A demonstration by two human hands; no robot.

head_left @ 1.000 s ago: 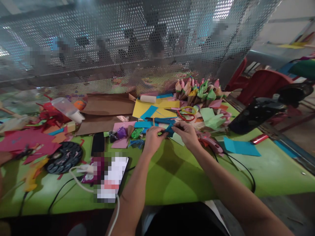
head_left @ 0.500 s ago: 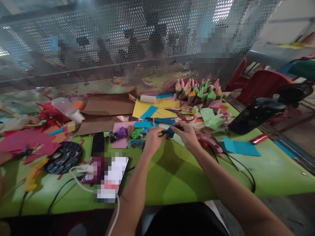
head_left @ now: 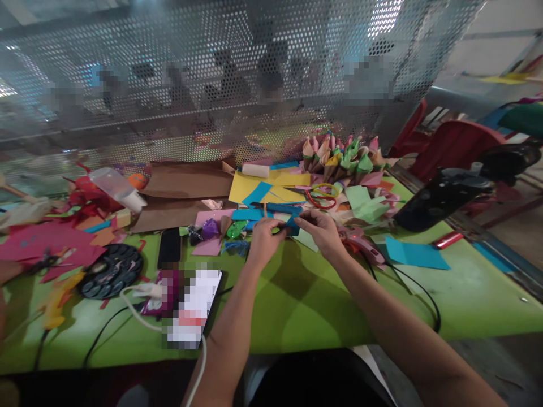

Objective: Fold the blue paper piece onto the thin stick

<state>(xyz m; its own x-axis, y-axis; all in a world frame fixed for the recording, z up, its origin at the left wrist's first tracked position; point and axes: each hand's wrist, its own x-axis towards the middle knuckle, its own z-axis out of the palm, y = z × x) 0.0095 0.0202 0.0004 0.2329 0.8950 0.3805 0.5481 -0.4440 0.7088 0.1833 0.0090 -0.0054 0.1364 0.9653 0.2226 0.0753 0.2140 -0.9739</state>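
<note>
A small piece of blue paper (head_left: 292, 224) is held up between my two hands, above the green tabletop (head_left: 314, 305). My left hand (head_left: 268, 236) is closed on its left side, fingers partly curled. On the right, my right hand (head_left: 319, 227) pinches the same piece between thumb and fingers. Beyond them lie more blue paper strips (head_left: 248, 215) and yellow sheets (head_left: 275, 189). Beside my right hand rests a pink glue gun (head_left: 360, 244) with a black cord. A pale green paper (head_left: 306, 240) lies partly under my right hand.
Small paper cones (head_left: 343, 158) stand at the back right, near a black bottle (head_left: 443, 198). To the left are a phone (head_left: 169, 249), a lit phone (head_left: 195, 308) with a white cable, a black round tray (head_left: 112, 271) and a yellow glue gun (head_left: 61, 299). A perforated metal screen (head_left: 190, 124) rises behind.
The blue paper has shifted angle slightly between my fingers and shows more of its face. Both hands stay in nearly the same place.
</note>
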